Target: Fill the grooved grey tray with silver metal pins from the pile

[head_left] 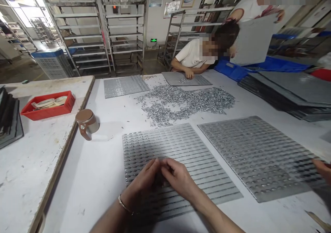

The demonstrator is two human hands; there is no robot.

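L hand (147,176) & R hand (179,178) over ridged sheet (204,164), fingers curled, tips nearly meeting; can't tell what's held. Loose pcs (217,100) beyond sheet. Prob. row-filling; next calls for fine fingertip alignment.

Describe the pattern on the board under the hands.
The grey board has dark parallel stripes, with shiny pieces toward the left; head view.

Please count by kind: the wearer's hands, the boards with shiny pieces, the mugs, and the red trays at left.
Hands: 2 (left hand, right hand)
Boards: 4 (near board, right board, far left board, far middle board)
Mug: 1
Red tray: 1
Total: 8
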